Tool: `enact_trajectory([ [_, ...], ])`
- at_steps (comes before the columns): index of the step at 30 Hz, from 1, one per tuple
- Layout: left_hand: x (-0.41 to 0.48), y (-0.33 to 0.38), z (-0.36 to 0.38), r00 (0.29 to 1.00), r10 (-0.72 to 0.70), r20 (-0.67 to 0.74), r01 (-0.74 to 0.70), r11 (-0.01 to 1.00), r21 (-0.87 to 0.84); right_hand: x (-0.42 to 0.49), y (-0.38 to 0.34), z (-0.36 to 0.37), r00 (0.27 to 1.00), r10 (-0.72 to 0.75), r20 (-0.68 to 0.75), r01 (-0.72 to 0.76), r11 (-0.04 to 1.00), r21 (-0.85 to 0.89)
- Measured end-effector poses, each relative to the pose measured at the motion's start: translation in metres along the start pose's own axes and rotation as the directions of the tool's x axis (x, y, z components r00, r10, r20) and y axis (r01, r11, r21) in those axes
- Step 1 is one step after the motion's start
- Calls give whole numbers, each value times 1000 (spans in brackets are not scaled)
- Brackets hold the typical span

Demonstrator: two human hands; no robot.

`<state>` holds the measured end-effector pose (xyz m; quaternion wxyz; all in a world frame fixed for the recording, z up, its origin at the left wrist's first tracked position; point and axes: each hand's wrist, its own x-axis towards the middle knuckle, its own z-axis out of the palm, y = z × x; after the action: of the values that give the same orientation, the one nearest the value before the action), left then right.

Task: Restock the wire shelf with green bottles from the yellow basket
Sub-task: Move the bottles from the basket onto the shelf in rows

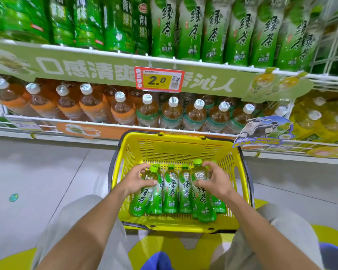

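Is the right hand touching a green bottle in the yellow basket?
Touching. The head view shows the right hand wrapped round the shoulder of a raised green bottle, no gap.

floor (37, 172): pale glossy tiles | yellow decal (144, 248) underfoot | price tag (159, 79): red-yellow
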<state>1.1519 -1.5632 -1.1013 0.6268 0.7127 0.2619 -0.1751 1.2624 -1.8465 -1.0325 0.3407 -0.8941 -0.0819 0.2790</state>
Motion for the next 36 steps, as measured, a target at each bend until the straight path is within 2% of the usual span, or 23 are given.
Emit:
enact_trajectory([
  [6,-22,54,-22,989,142,-27,-145,977,-156,-16,-55,-29,971,-217,-105,225,972,71],
  [11,-53,149,-41,932,361,-35,-363,926,-108,-24,-115,-70,915,-365,-172,387,914,120],
  [13,-72,194,-48,902,431,-34,-432,899,-63,-32,-144,-91,889,-400,-224,435,891,132],
  [16,-99,259,-64,816,578,-9,-578,816,-1,-40,-184,-127,834,-458,-307,509,854,109],
  [22,-139,377,-80,669,741,-58,-731,670,133,-48,-255,-189,729,-538,-423,641,753,149],
  [27,-143,445,-88,584,798,-149,-768,602,219,-26,-310,-224,677,-502,-539,675,715,182],
  [31,-131,460,-98,611,774,-163,-720,630,291,-10,-333,-236,700,-481,-528,636,757,152],
  [36,-120,455,-102,644,740,-196,-691,672,267,0,-337,-226,727,-509,-461,608,789,90],
])
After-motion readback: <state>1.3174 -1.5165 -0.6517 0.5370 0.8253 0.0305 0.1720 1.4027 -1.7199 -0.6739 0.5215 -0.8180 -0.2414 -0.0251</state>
